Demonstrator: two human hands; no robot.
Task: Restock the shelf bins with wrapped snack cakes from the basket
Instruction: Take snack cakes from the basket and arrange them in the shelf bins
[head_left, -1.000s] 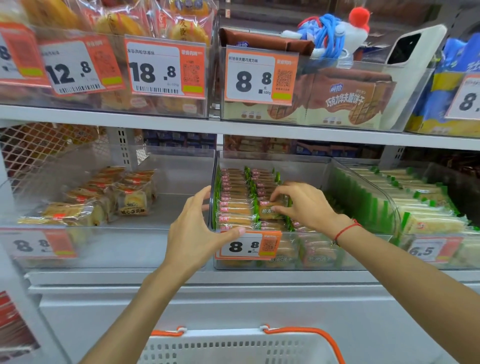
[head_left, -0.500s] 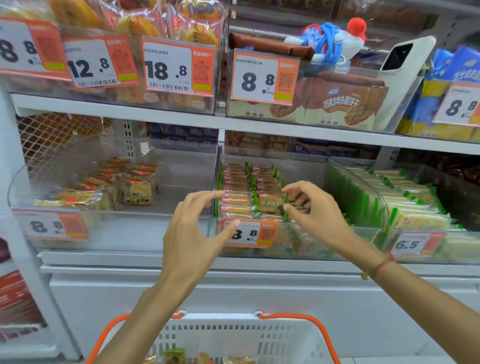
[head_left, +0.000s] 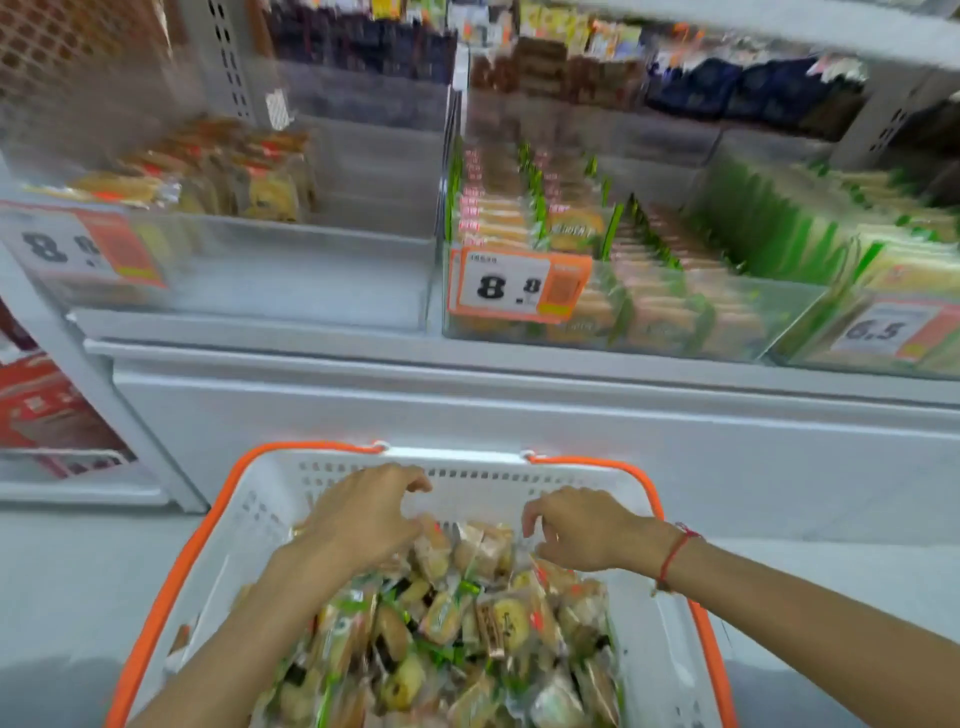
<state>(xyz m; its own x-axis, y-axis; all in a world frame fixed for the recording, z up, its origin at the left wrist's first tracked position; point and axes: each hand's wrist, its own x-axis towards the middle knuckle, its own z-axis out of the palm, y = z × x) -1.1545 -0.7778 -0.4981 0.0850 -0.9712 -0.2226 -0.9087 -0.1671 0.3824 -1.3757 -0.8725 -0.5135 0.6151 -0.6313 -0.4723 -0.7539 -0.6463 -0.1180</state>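
A white basket (head_left: 270, 519) with orange handles stands on the floor below me, heaped with several wrapped snack cakes (head_left: 457, 613). Both hands hover over the far end of the pile. My left hand (head_left: 363, 514) has its fingers curved downward, touching the top wrappers. My right hand (head_left: 582, 530) hangs just above the cakes with loosely bent fingers, holding nothing. Above, the middle clear shelf bin (head_left: 779, 312) with an 8.8 price tag is packed with rows of green-edged cakes. The left bin (head_left: 311, 280) holds a few cakes at its back.
A third bin (head_left: 883, 249) with green-and-white packs and a 6.5 tag sits at the right. A white shelf base (head_left: 519, 415) runs between the bins and the basket. Red boxes (head_left: 47, 415) stand on a low shelf at the left.
Both hands have left the middle bin and dropped down to the basket. My view has tilted down from the shelves to the basket's pile.
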